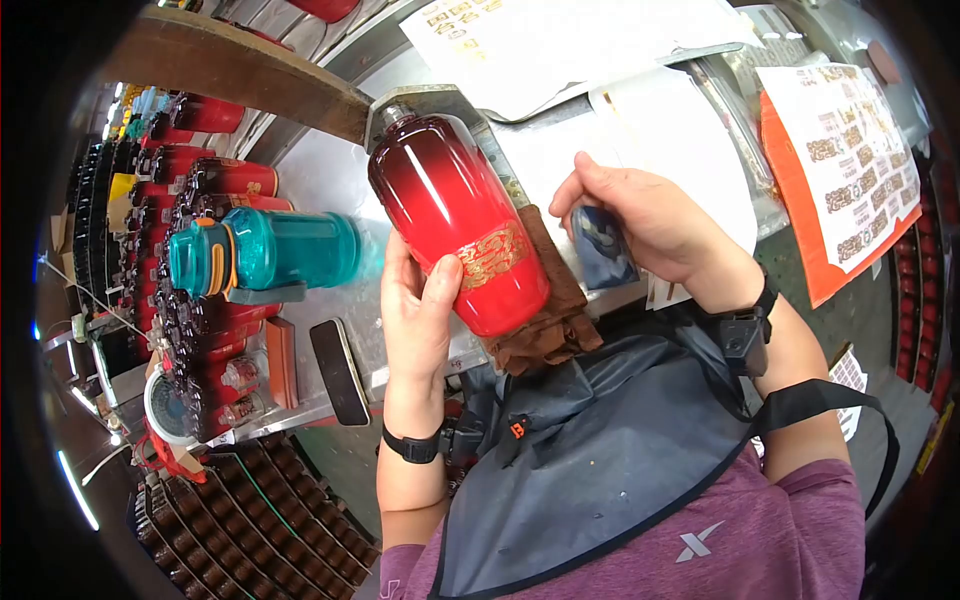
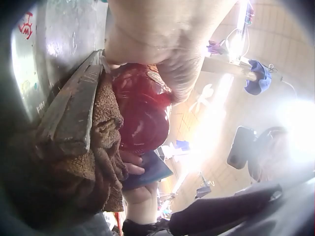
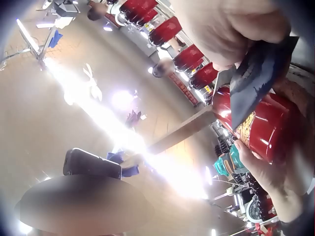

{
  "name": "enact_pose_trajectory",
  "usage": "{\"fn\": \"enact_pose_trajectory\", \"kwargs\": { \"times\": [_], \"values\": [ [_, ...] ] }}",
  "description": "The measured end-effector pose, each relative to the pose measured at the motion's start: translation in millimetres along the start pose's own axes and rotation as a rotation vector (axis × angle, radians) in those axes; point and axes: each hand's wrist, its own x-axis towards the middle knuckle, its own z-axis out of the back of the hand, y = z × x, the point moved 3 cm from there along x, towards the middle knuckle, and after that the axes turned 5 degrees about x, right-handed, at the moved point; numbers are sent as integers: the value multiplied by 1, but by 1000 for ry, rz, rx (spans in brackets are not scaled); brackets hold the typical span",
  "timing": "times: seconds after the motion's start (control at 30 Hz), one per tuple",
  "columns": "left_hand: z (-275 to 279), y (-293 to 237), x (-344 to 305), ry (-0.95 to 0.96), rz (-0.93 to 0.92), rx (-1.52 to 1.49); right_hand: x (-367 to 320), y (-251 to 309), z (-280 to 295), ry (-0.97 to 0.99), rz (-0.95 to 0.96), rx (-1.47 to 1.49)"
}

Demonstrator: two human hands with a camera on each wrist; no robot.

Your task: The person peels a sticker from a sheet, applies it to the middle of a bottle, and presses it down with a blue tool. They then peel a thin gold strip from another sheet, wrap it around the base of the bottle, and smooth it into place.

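A glossy red glass bottle (image 1: 425, 185), darker toward its neck, lies tilted over a brown cloth (image 1: 555, 325) in the head view. My left hand (image 1: 415, 310) grips its lower side, the thumb beside a gold patterned label (image 1: 492, 254). To its right, my right hand (image 1: 655, 220) holds a flat dark blue-grey piece (image 1: 604, 250) between curled fingers and thumb. That dark piece (image 3: 261, 73) shows a pointed corner in the right wrist view, where it overlaps the bottle (image 3: 275, 125). In the left wrist view the bottle's base (image 2: 145, 125) faces the camera.
A turquoise drinking bottle (image 1: 300, 250) lies left of my left hand, with a phone (image 1: 340, 372) nearer me. Many red bottles (image 1: 245, 177) line the left side. A wooden beam (image 1: 240, 75) reaches the bottle's neck. Sheets of gold labels (image 1: 850, 165) are at right.
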Motion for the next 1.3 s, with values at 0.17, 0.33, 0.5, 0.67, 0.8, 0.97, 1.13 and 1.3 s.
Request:
{"fn": "enact_pose_trajectory", "kwargs": {
  "times": [0.17, 0.33, 0.5, 0.67, 0.8, 0.97, 1.13, 1.3],
  "values": [
    [-3, 0, 0, 5, -16, -2, -12, 14, -29, 28, 116, 148],
    [-3, -1, -1, -3, -24, 10, -8, 15, -42, 109, 210, -116],
    [-2, 0, -2, -9, -19, 23, 1, 17, 15, -204, 216, -372],
    [-3, -3, -1, 1, -19, 27, -6, 2, -21, 23, 343, -264],
    [0, 2, -2, -1, -27, 37, -12, 21, -9, -96, 317, -363],
    [1, 3, 2, 26, -62, 35, 3, 12, 9, -102, 359, -396],
    [2, 3, 0, 8, -25, 35, -2, 11, -12, 40, 293, -301],
    [3, 3, -1, 12, -25, 17, -10, 19, -24, 89, 577, -548]
  ]
}}
